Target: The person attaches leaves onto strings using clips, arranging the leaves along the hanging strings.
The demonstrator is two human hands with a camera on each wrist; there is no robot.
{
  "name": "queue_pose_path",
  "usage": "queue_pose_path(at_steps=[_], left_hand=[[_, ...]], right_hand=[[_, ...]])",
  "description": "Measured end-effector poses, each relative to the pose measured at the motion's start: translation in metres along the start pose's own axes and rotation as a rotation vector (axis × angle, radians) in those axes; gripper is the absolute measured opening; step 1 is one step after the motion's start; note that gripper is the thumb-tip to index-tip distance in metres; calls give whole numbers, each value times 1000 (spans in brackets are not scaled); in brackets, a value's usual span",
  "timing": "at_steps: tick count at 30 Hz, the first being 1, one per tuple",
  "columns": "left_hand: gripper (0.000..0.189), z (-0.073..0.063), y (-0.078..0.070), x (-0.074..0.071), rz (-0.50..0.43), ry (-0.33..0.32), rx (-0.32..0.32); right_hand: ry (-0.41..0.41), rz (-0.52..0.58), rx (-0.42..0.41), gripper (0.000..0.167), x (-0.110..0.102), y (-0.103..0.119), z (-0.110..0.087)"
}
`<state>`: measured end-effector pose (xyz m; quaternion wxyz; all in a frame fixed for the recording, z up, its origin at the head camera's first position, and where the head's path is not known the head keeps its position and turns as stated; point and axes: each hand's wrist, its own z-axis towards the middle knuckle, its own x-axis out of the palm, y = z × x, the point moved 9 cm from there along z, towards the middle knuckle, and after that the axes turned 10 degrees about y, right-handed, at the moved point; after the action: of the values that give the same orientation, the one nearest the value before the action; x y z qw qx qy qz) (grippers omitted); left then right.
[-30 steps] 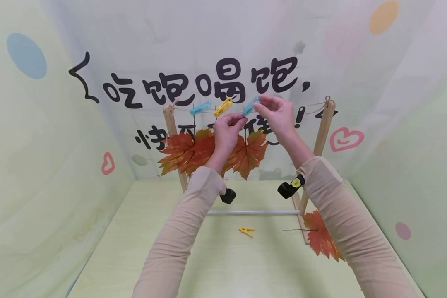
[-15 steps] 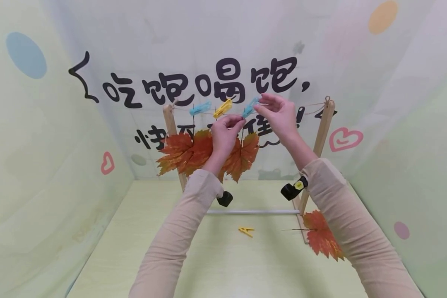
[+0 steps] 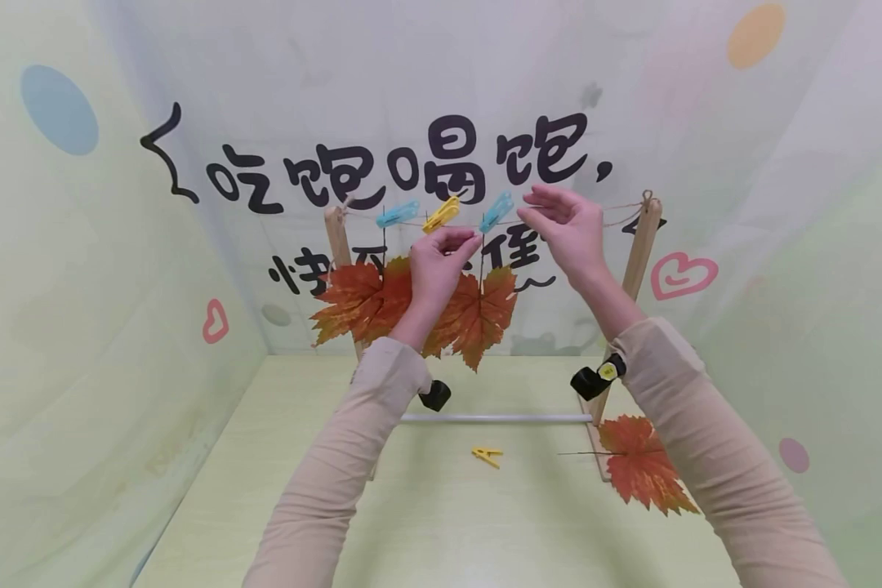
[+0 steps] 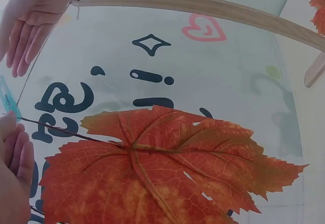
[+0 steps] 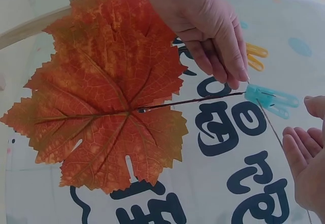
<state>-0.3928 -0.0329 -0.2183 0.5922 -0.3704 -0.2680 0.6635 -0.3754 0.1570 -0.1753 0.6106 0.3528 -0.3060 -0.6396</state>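
Backdrop: pale cloth point(image 3: 323, 73), black lettering; pale table point(image 3: 426, 523) below. Item: blue peg point(image 3: 496, 212) between hands, clipped on string point(image 5: 269, 121), 1 o'clock of head-view centre. Leaf point(image 3: 481, 314): hanging by stem, peg's 6 o'clock. Left hand point(image 3: 438, 265): 8 o'clock, fingers narrow, seemingly pinching string beside peg. Right hand point(image 3: 572, 235): 3 o'clock, fingers parted, holding nothing. Change: right fingers now off peg; peg seems to grip stem alone, clipping apparently done. Outlying: loose yellow peg point(image 3: 487, 456), far 6 o'clock; spare leaf point(image 3: 643, 461), 5 o'clock.

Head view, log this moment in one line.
rightmost blue clip: on string, gripping leaf stem; right hand: open, off clip; left hand: beside clip
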Motion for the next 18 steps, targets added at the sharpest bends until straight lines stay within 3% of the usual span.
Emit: queue_pose_path(at_steps=[8, 18], left_hand=[[22, -7, -6, 6, -8, 36, 15], [24, -17, 0, 19, -38, 113, -33]], right_hand=[[35, -17, -21, 34, -9, 0, -11], [59, -43, -55, 32, -27, -8, -30]])
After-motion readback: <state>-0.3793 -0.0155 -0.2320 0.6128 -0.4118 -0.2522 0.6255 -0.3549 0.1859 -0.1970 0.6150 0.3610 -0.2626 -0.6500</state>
